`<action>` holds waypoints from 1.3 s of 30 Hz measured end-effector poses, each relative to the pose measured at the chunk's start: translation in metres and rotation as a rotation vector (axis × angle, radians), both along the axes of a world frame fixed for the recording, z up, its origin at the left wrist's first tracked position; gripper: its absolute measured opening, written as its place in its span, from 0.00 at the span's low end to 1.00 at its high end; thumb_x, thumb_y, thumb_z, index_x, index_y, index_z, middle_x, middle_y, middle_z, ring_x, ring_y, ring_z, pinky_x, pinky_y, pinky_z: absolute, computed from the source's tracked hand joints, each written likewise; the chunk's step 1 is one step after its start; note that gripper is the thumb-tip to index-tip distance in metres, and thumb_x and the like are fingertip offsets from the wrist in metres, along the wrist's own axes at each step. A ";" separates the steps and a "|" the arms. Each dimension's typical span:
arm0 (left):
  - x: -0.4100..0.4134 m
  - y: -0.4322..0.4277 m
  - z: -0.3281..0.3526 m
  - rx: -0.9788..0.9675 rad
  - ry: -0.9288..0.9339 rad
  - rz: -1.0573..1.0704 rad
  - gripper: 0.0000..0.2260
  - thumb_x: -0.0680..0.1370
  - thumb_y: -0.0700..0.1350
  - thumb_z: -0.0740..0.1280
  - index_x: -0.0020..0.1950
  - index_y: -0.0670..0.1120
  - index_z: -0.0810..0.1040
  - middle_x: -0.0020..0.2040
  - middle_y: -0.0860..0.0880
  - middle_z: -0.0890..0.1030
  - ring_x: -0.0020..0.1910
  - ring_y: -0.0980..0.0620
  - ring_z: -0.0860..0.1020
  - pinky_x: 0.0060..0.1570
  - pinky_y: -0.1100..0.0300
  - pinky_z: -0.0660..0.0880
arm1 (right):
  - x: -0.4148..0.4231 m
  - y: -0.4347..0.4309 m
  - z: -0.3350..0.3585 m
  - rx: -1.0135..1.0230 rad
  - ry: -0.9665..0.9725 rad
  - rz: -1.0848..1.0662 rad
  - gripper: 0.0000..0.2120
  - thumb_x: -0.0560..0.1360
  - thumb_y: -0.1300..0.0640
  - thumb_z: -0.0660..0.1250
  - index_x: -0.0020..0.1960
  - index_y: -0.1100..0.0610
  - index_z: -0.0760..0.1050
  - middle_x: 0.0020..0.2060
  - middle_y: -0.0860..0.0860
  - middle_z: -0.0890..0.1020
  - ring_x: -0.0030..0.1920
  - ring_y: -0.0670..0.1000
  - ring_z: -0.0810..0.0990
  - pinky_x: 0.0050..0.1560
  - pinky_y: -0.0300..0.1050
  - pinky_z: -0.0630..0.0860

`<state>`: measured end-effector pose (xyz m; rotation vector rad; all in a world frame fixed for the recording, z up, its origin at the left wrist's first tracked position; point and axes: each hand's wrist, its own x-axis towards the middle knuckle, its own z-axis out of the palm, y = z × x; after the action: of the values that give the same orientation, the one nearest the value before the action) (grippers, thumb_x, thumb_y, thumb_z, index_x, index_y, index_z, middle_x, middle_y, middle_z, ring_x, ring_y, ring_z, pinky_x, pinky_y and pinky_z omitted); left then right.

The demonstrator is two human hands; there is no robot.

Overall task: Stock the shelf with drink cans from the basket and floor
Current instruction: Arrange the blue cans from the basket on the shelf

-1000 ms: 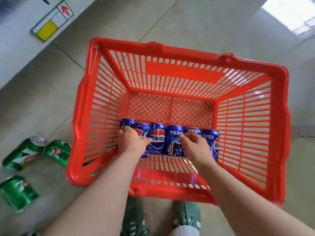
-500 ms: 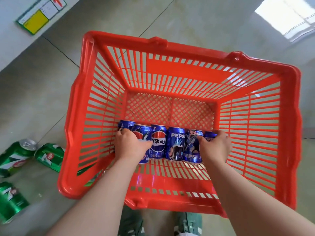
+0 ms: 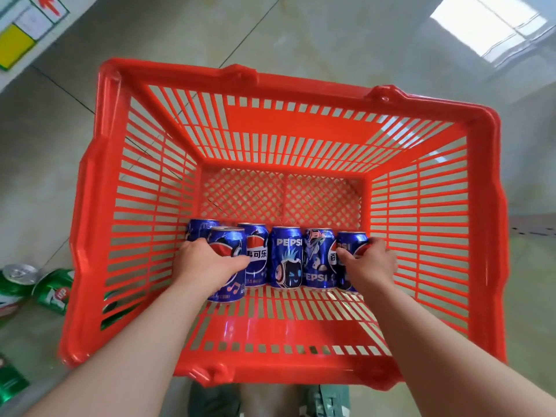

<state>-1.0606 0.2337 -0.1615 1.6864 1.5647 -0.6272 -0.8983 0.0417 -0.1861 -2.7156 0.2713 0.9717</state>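
My left hand (image 3: 207,266) grips a blue can (image 3: 227,291) at the row's left, my right hand (image 3: 368,264) the rightmost can (image 3: 350,243), in the red basket (image 3: 301,82) at frame centre. I should lift both straight up, clear of neighbours (image 3: 285,257).

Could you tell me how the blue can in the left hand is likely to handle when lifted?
The blue can looks undented, so probably stiff; the left hand wraps it alone, suggesting an easy one-handed lift. Its glossy wall may be slippery. Being round, it would likely roll if laid down, like the green cans lying on the floor.
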 end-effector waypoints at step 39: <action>0.011 0.028 0.355 0.020 -0.484 0.327 0.24 0.54 0.59 0.76 0.46 0.51 0.81 0.43 0.52 0.84 0.43 0.52 0.83 0.51 0.53 0.80 | 0.034 0.078 0.377 0.844 0.268 0.057 0.18 0.66 0.61 0.79 0.53 0.60 0.78 0.42 0.57 0.85 0.40 0.55 0.86 0.33 0.43 0.80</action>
<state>-1.0492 0.2615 0.1939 1.4138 1.4406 -0.0272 -0.8645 0.1193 0.1907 -1.8389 -0.1519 1.1338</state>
